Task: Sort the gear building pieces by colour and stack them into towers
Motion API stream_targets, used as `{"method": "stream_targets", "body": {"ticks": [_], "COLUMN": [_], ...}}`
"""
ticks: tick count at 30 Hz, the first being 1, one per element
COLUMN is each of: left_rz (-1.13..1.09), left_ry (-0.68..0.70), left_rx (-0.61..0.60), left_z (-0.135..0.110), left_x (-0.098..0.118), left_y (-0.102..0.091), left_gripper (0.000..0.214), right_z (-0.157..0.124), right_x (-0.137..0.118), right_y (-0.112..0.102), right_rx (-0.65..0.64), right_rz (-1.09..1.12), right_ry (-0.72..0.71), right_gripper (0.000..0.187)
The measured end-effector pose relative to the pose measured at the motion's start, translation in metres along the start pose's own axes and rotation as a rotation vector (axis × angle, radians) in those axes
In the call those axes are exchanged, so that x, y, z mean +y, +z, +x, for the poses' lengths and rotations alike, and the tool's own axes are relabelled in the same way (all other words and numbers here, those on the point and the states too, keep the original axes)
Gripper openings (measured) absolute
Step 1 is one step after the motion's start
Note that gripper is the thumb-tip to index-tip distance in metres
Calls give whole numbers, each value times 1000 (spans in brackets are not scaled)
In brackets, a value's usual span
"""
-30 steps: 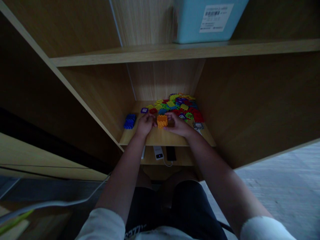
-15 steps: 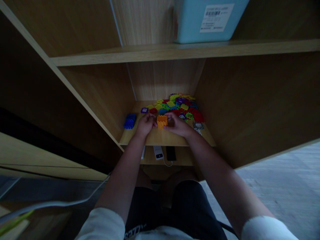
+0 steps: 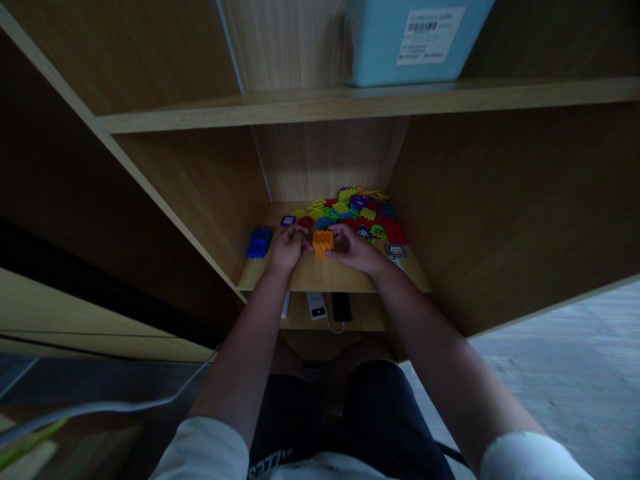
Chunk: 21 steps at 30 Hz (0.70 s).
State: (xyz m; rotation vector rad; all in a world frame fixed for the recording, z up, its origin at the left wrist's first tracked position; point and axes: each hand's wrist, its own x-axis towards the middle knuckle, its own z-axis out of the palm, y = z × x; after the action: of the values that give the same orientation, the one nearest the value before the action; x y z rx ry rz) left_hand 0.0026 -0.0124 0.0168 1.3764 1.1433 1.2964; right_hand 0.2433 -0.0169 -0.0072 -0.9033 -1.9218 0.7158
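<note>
An orange cube of interlocking plastic tiles (image 3: 323,245) sits near the front of the middle shelf. My right hand (image 3: 353,248) grips it from the right, with the thumb at its near side and fingers at its far side. Just left of the cube, my left hand (image 3: 291,248) is half curled, its thumb and fingers parted and nothing seen between them. Behind the hands lies a loose heap of coloured interlocking tiles (image 3: 343,208). A stack of blue tiles (image 3: 259,243) stands left of my left hand, and a purple tile (image 3: 288,221) lies beyond it.
Grey tiles (image 3: 395,251) lie at the shelf's right side. Below are a white power bank (image 3: 316,305) with a cable and a dark phone-like slab (image 3: 342,307). A blue bin (image 3: 415,47) stands on the upper shelf (image 3: 300,107), above my hands.
My left hand has drawn slightly left, away from the orange cube. My right hand and the cube stay nearly in place.
</note>
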Motion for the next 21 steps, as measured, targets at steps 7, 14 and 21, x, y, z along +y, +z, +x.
{"method": "stream_targets", "body": {"ticks": [7,14,21], "left_rz": [-13,-10,5], "left_ry": [4,16,28], "left_rx": [-8,11,0], "left_z": [0,0,2], "left_x": [1,0,-4], "left_y": [1,1,-2], "left_gripper": [14,14,15], "right_z": [1,0,0], "right_x": [1,-3,-8], "right_y": [1,-1,-2], "right_rx": [13,9,28], "right_rz": [-5,0,-9], "right_ry": [-9,-14,-17], "right_gripper": [65,63,61]}}
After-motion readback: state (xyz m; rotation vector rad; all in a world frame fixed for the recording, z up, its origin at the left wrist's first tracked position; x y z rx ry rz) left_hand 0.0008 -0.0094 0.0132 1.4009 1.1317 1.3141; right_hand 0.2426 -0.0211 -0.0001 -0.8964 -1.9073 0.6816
